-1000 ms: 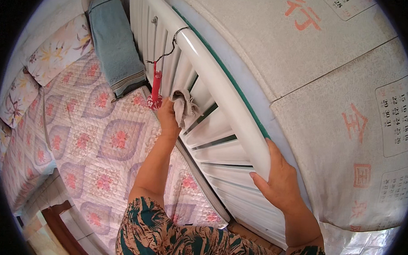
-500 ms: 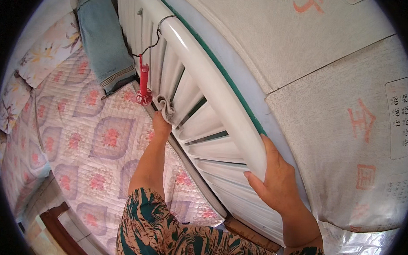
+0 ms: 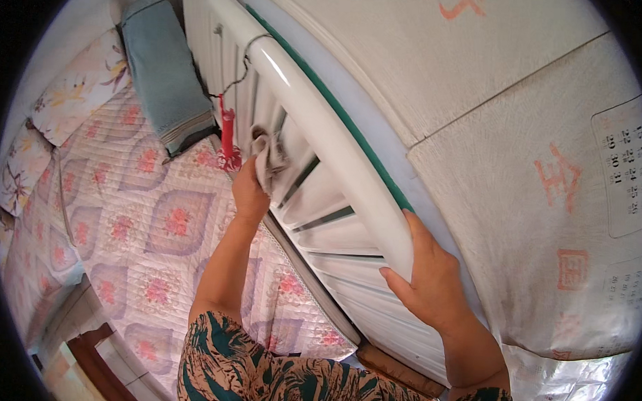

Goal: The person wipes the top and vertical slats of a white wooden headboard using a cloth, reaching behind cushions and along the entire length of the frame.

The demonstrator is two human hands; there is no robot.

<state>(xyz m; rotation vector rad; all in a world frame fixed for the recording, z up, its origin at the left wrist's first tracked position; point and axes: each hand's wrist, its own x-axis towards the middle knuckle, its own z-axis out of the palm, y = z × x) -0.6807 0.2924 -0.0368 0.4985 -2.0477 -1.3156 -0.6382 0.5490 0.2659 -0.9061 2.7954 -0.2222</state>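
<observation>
A white bed headboard (image 3: 320, 119) with a thick rounded top rail and spaced slats runs diagonally across the middle. My left hand (image 3: 249, 189) is closed on a crumpled greyish cloth (image 3: 267, 156), which lies against the slats in the lower part of the headboard. At the rail's near end my right hand (image 3: 435, 279) is wrapped over the top, its thumb on the slat side and its fingers on the wall side. A red hanging ornament (image 3: 228, 133) dangles on a dark cord from the rail, just beyond the cloth.
A quilted pink floral mattress cover (image 3: 172, 223) spreads to the left. A folded blue-grey blanket (image 3: 163, 68) stands against the headboard's far end, beside flowered pillows (image 3: 77, 93). Behind the rail shows a green edge (image 3: 331, 98), then a wall covered with printed paper sheets (image 3: 506, 164).
My left hand and the cloth have moved up the slats, toward the top rail. My right hand keeps its hold on the rail. The view has shifted slightly.
</observation>
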